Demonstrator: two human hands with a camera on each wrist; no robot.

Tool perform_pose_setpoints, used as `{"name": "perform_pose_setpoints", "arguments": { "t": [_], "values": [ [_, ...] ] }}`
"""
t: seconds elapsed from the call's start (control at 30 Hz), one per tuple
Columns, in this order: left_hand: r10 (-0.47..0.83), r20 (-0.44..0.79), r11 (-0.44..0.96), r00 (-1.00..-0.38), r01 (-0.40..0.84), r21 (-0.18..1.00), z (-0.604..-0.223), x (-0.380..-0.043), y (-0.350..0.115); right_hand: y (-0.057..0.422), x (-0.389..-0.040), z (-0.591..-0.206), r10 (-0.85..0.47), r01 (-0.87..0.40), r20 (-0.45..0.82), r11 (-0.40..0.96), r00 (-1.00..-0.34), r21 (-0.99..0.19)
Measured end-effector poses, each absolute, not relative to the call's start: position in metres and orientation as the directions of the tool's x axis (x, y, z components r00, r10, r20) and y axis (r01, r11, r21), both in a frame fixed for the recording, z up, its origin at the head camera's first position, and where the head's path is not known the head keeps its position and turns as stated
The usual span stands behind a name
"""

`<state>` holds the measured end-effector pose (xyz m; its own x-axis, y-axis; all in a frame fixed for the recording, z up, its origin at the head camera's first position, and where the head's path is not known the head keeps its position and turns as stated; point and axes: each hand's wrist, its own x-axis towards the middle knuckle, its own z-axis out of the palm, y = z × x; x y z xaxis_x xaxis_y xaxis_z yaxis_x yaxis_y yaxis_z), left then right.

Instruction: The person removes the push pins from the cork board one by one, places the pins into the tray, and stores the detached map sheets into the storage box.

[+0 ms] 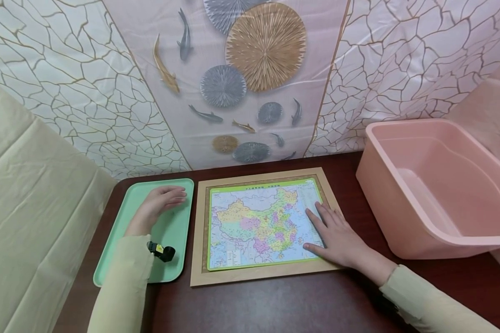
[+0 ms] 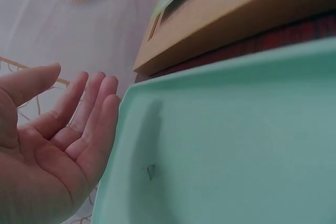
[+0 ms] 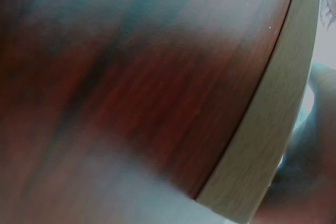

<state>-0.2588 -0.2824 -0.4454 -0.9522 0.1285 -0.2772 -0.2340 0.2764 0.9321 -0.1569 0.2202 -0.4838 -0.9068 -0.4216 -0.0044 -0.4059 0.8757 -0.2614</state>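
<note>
A colourful map puzzle board [image 1: 250, 222] with a green border lies inside a wooden frame [image 1: 194, 259] on the table. My right hand [image 1: 337, 238] rests on the map's right side, fingers spread, its wrist crossing the frame's lower right corner. To the left, a mint green tray [image 1: 125, 217] lies beside the frame. Above this tray is my left hand [image 1: 160, 203], fingers loosely bent and holding nothing. The left wrist view shows the palm of the left hand [image 2: 68, 145] next to the tray's edge. A small dark mark [image 2: 151, 171] shows on the tray's surface.
A large pink tub [image 1: 400, 199] stands at the right, near the frame. Patterned cloth [image 1: 250, 106] hangs behind the dark red-brown table [image 1: 250, 305], with a plain pale cloth [image 1: 25, 208] at the left. A small black wrist device [image 1: 162, 252] sits at the left cuff.
</note>
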Motion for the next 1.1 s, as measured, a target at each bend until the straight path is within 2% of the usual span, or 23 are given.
{"name": "perform_pose_setpoints", "arguments": {
  "t": [0.83, 1.1],
  "values": [
    [0.198, -0.293, 0.23, -0.935, -0.246, 0.942, -0.458, -0.271, -0.248, 0.22, -0.157, -0.484, -0.416, -0.401, -0.004, 0.88, -0.909, -0.255],
    [0.199, -0.33, 0.217, -0.923, -0.287, 0.933, -0.458, -0.274, -0.237, 0.221, -0.157, -0.485, -0.417, -0.403, -0.003, 0.879, -0.909, -0.254]
  ]
}}
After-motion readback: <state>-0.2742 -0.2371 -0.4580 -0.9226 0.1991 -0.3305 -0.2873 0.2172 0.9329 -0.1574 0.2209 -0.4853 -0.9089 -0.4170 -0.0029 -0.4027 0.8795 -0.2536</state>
